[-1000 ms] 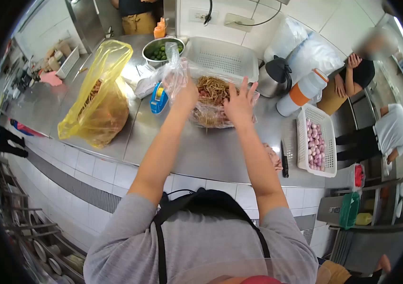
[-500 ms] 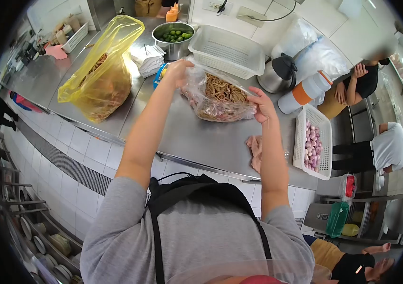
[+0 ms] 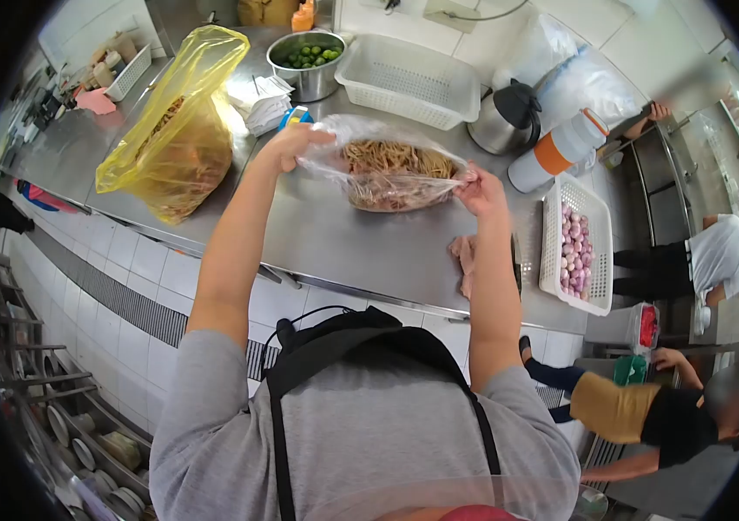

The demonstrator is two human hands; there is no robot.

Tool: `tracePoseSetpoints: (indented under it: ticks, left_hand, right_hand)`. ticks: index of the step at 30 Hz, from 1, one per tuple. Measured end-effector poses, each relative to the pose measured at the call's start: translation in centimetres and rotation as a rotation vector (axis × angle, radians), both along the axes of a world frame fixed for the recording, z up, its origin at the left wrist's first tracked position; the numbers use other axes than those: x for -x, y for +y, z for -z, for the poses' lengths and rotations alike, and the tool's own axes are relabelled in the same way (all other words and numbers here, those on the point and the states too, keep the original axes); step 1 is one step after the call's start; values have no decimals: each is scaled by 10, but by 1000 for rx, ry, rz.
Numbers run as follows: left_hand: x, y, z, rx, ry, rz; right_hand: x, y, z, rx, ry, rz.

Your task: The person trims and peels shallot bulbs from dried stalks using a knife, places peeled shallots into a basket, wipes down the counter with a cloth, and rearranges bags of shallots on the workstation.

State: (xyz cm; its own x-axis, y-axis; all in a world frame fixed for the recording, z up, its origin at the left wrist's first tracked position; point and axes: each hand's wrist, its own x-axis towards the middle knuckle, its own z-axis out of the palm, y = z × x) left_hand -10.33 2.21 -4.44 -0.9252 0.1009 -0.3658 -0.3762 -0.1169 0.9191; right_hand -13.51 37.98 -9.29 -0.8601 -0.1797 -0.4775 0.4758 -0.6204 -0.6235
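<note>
Looks like the person's holding the bag (image 3: pixel 391 193) stretched by its edges, and I'd say the next move is calling for an even grip. Left hand (image 3: pixel 289 146) is pinching one end, right hand (image 3: pixel 481 189) is pinching the other, well apart. Bag's hanging or resting between them above the counter (image 3: pixel 322 239); can't tell which.

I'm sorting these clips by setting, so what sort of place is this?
Probably a commercial kitchen: the long steel counter holds a clear bag of brown strands, a white basket of purplish bulbs and a metal pot of small green fruit.
</note>
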Motion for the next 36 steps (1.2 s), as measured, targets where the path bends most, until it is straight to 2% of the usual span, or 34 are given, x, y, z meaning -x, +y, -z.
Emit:
tracePoseSetpoints:
  ticks: [1,2,3,5,7,8,10,11,12,13,15,16,17,18,20,22,24,26,28,29,31,36]
  left_hand:
    - [4,2,7,-132,-67,-27]
    - [-6,10,-11,-292,-76,-10]
    - [4,8,-4,-290,-79,1]
    - [21,4,7,-475,8,-153]
    - [23,7,9,-480,-42,-183]
    - [15,10,6,-400,-40,-136]
    - [15,14,22,-321,-50,-88]
    - [18,18,54,-192,-34,-113]
    - [16,23,77,-62,-24,-133]
    - [13,31,82,-62,-22,-125]
    - [-4,58,85,953,664,-622]
    - [-23,67,47,1033,908,-619]
    - [-36,75,19,940,980,-525]
    - [-48,86,0,844,1049,-434]
    - [-66,117,-15,508,876,-57]
    - [-62,142,-13,481,926,209]
    - [-38,160,24,576,1003,144]
    - [-28,165,36,670,1081,84]
    - [-25,161,35,1123,845,-41]
    - [-23,158,33,1125,853,-45]
    - [-23,149,33,1082,660,83]
    - [-25,149,40,1031,805,-2]
  right_hand:
    - [1,3,10,164,-52,120]
    - [3,8,11,164,-58,134]
    - [6,12,10,109,-23,92]
    - [3,22,5,52,5,58]
    - [-6,33,-5,-40,78,19]
    - [-16,32,-12,-38,78,23]
    - [-41,32,-19,-253,106,129]
    - [-43,34,-7,-254,90,133]
    - [-46,38,13,-518,168,-8]
    - [-42,40,20,-779,267,-151]
    - [-54,33,-6,-883,228,-180]
    - [-61,34,-9,-1207,515,16]
    - [-64,32,-14,-1511,820,231]
    - [-72,29,-26,-1510,817,227]
    - [-98,31,-49,-1412,667,279]
    - [-115,50,-36,-1563,619,249]
    - [-134,69,-22,-1757,576,237]
    - [-158,83,-9,-2077,412,151]
    - [-179,101,8,-2195,245,-98]
    - [-188,102,12,-2194,250,-89]
    - [-202,94,21,-2144,197,-39]
    - [-198,102,32,-1975,207,176]
